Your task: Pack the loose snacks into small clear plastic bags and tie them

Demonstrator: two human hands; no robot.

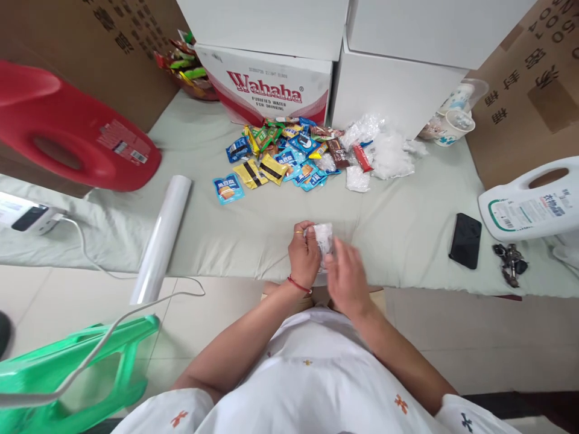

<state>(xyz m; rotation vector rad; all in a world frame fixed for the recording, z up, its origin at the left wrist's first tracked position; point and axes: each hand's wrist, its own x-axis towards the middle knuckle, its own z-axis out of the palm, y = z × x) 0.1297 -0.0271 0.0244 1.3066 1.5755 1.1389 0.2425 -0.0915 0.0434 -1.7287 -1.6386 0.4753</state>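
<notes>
At the table's front edge, my left hand (305,256) is closed on a small whitish, crinkled plastic packet (324,235), the thumb lying over it. My right hand (348,278) is at the packet's right side, its fingers smeared by motion. Whether those fingers grip the packet I cannot tell. Beyond my hands lies a pile of small wrapped snacks (289,154) in blue, yellow, green and brown. One blue snack packet (228,188) is apart at the pile's left. Crumpled clear plastic wrap (389,154) sits at its right end.
White boxes (280,84) line the back. A red jug (76,126) and a white roll (163,238) are on the left. On the right are paper cups (456,128), a phone (465,240), keys (511,264) and a white bottle (529,202). A cable (108,330) hangs over a green stool (122,361).
</notes>
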